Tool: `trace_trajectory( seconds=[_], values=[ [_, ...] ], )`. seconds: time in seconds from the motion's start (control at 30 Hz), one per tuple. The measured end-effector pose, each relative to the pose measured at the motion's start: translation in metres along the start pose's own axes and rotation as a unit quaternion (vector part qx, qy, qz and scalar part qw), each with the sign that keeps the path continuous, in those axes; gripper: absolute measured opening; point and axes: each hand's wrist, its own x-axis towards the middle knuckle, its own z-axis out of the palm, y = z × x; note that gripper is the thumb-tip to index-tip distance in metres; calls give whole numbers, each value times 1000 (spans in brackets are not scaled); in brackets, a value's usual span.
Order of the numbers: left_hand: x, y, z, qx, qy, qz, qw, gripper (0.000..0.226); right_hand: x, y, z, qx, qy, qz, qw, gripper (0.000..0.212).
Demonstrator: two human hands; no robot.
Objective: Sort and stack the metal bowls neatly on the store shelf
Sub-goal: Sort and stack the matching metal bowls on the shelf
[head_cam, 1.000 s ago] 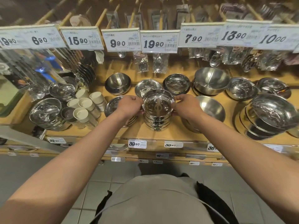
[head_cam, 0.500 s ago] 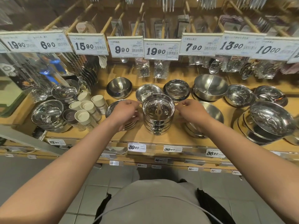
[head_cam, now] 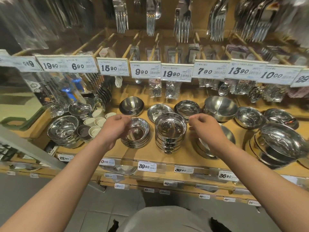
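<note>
a wooden store shelf [head_cam: 187, 158] held steel bowls under a row of price tags [head_cam: 177, 73], with forks [head_cam: 120, 15] hanging above. a tall stack of bowls [head_cam: 170, 131] stood near the front edge, between both hands and touched by neither. the left hand [head_cam: 115, 126] hovered loosely curled, empty, over a low stack of shallow bowls [head_cam: 136, 133]. the right hand [head_cam: 205, 127] was also half-curled and empty, just right of the tall stack.
</note>
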Motion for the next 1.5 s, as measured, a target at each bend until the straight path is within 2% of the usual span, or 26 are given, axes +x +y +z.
trace_trajectory(
  seconds=[0.13,0.27,0.43,0.57,0.67,0.83,1.0,1.2,1.5],
  values=[
    [-14,-6,-18,-11,34,5,999,15,-6,-15,0,24,-28,-43,998,31],
    [-36,-13,-28,-19,60,-4,998,13,-13,-16,4,50,-50,-24,997,22],
    [-73,-25,-30,-6,75,-29,997,14,-45,-1,-1,69,-100,3,993,27],
    [-100,-37,-31,20,80,-53,995,13,-73,18,-3,87,-70,48,993,16],
    [-116,-44,-32,27,79,-65,994,13,-87,33,0,96,-59,88,990,16],
    [-124,-35,-30,26,68,-73,995,11,-95,37,-3,179,-38,134,974,15],
    [-98,-21,-24,17,50,-56,997,14,-77,30,-17,195,20,128,972,16],
    [-33,-7,-8,7,-30,-62,998,16,-51,27,-20,175,84,145,970,18],
    [90,18,23,91,-83,-39,992,12,-3,33,-22,137,169,182,959,21]
  ],
)
